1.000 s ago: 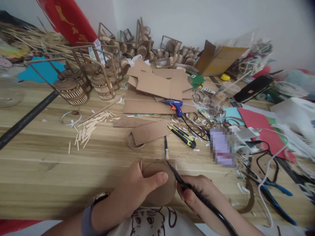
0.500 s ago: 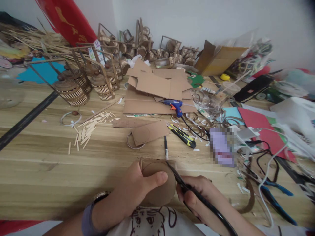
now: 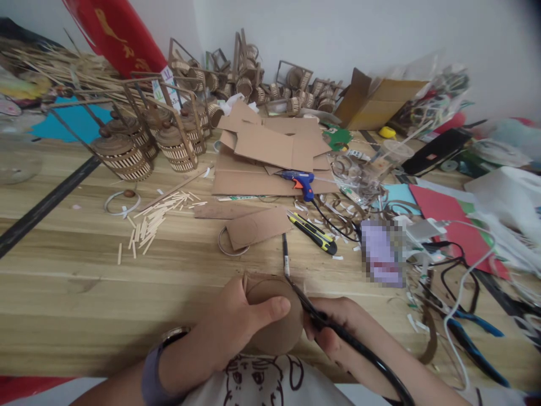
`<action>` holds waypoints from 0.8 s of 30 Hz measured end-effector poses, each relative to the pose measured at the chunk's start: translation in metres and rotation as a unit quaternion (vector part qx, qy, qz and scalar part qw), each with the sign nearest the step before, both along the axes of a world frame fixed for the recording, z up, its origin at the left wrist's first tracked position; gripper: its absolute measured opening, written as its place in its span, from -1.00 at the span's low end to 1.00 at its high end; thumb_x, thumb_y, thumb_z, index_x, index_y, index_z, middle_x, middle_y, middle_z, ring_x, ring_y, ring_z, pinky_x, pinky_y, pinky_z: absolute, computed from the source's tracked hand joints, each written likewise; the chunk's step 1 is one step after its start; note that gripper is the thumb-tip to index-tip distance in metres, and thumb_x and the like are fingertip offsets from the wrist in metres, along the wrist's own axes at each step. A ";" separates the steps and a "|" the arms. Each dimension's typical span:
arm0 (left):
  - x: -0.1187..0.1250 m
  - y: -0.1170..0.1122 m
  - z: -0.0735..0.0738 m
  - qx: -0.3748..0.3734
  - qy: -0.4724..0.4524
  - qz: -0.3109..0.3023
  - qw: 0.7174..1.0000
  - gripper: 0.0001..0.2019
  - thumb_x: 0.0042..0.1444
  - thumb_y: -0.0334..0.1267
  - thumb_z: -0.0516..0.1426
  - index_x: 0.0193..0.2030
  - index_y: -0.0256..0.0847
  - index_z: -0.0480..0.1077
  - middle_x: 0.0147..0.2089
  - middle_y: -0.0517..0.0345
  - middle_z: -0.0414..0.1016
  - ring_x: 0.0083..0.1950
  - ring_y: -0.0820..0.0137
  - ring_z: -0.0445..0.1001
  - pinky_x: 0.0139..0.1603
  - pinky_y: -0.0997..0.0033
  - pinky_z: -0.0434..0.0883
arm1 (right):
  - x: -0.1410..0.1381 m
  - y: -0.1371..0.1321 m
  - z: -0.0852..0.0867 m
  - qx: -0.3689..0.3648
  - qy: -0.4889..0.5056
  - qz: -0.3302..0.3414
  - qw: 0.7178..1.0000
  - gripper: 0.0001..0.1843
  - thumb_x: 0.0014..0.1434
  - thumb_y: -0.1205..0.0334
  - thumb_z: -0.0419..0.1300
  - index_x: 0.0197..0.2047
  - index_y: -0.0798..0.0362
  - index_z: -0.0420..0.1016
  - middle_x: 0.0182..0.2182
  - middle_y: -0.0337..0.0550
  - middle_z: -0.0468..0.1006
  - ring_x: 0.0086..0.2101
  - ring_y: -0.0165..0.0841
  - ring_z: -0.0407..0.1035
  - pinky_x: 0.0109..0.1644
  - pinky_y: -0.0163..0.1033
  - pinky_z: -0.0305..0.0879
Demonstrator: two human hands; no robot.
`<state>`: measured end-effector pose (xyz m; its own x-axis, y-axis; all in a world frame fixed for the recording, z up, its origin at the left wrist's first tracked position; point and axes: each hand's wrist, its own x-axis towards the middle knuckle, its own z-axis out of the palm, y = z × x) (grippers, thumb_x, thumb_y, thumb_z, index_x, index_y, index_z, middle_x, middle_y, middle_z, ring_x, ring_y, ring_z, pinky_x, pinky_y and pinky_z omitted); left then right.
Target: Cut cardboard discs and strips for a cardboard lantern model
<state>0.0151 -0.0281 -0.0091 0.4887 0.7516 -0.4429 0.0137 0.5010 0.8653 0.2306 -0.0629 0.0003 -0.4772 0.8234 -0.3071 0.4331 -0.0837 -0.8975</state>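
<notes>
I see the left hand (image 3: 236,327) pinching a round cardboard disc (image 3: 276,324) at the near edge of the desk (image 3: 84,293), thumb pressed flat across its top face and the other fingers tucked behind it. The right hand (image 3: 338,327) is closed around the handles of black scissors (image 3: 315,316), whose blades run up along the disc's right edge and touch it. The disc sits between both hands, held just above the desk and close to my shirt.

Just beyond the disc lies a black pen (image 3: 284,255). Farther back rest a cardboard strip (image 3: 257,226), a yellow and black utility knife (image 3: 313,232) and a blue glue gun (image 3: 301,182) on flat cardboard sheets (image 3: 266,152). Small wooden sticks (image 3: 147,223) are scattered to the left, and blue-handled pliers (image 3: 475,344) lie well apart on the right.
</notes>
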 end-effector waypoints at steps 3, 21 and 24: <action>0.000 0.000 0.004 -0.005 0.024 0.007 1.000 -0.68 -0.04 -0.08 0.31 -0.16 -0.18 0.62 -0.12 0.11 0.72 -0.06 0.13 0.63 -0.01 0.22 0.50 | -0.001 0.000 0.000 0.009 0.002 -0.002 1.000 -0.21 0.13 -0.63 -0.13 -0.47 0.01 0.16 -0.55 -0.36 0.10 -0.52 -0.46 0.00 -0.49 -0.32 -0.08; 0.000 0.002 0.010 0.007 0.007 -0.004 1.000 -0.81 -0.03 -0.15 0.30 -0.27 -0.13 0.64 -0.22 0.19 0.72 -0.12 0.17 0.64 -0.06 0.27 0.50 | -0.005 -0.008 -0.007 0.045 0.015 -0.033 0.998 -0.27 0.25 -0.53 -0.11 -0.49 0.00 0.15 -0.57 -0.37 0.07 -0.54 -0.48 -0.06 -0.51 -0.33 -0.09; 0.001 0.000 0.003 -0.030 0.043 0.035 0.998 -0.64 -0.14 -0.03 0.37 -0.22 -0.18 0.60 -0.20 0.09 0.72 -0.11 0.09 0.64 -0.06 0.19 0.50 | -0.007 -0.009 -0.011 0.045 0.005 -0.056 0.997 -0.26 0.23 -0.55 -0.11 -0.51 0.00 0.15 -0.61 -0.38 0.07 -0.57 -0.48 -0.05 -0.53 -0.33 -0.11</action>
